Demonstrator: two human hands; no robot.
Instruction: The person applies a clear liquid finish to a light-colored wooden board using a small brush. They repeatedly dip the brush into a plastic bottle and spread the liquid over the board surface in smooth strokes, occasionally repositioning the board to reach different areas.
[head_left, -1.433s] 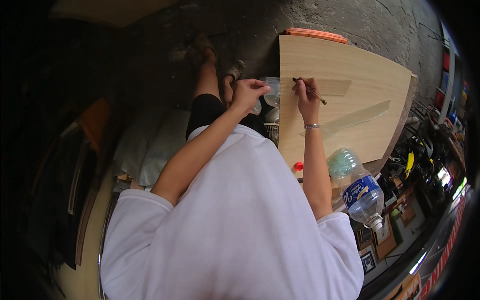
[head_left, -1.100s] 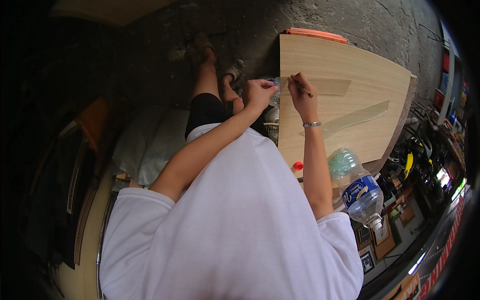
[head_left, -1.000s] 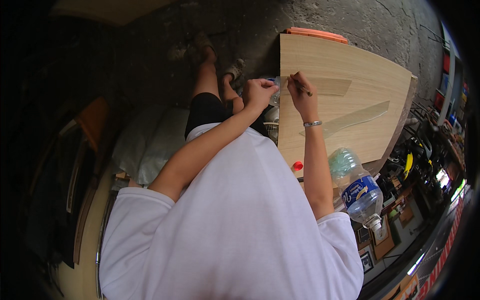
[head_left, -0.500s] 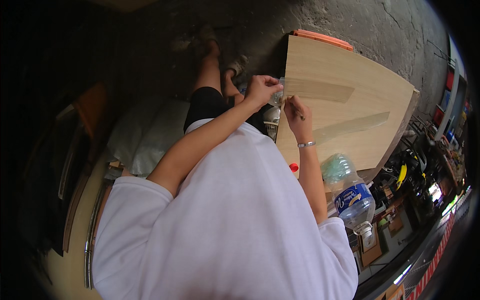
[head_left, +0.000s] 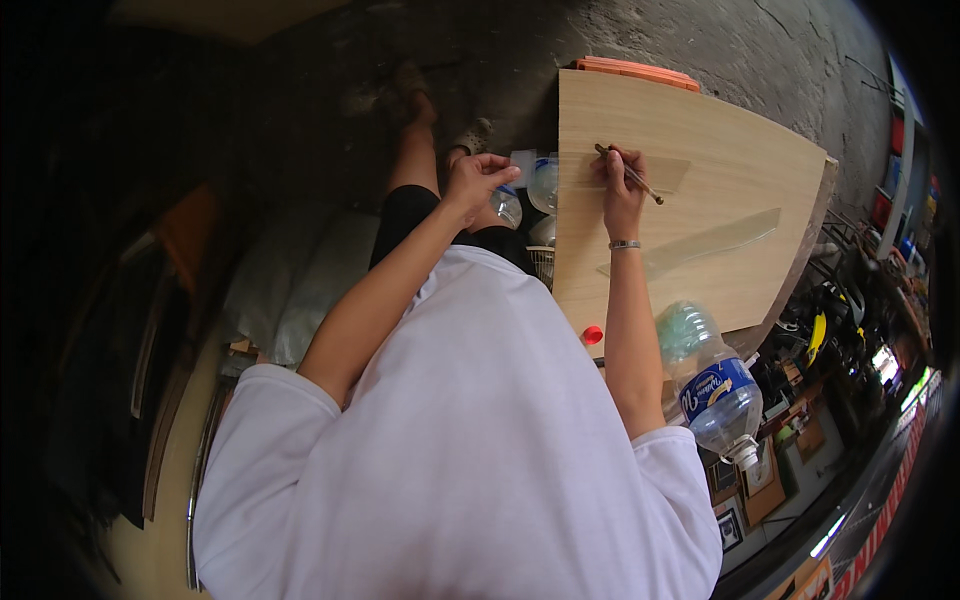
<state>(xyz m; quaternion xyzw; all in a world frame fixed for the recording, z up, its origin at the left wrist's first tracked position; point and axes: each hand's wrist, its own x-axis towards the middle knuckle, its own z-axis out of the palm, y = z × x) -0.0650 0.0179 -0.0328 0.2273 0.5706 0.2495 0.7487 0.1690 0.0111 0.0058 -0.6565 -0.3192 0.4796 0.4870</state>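
Observation:
My left hand pinches a small clear piece of glass just off the left edge of a pale wooden board. Over the board, my right hand has its fingers wrapped round a pen-shaped glass cutter with brass-coloured ends, held at a slant. Beneath and beside that hand lies a flat clear glass strip. A second, longer glass strip rests farther right and nearer to me.
A large clear plastic bottle with a blue label lies by my right forearm. Close by is a red cap. More clear plastic bottles stand left of the board. An orange ribbed piece sits at its far edge.
My right hand has moved from the board's left edge up and right, over the glass strip, with the cutter. My left hand has drawn back left, still holding the small piece.

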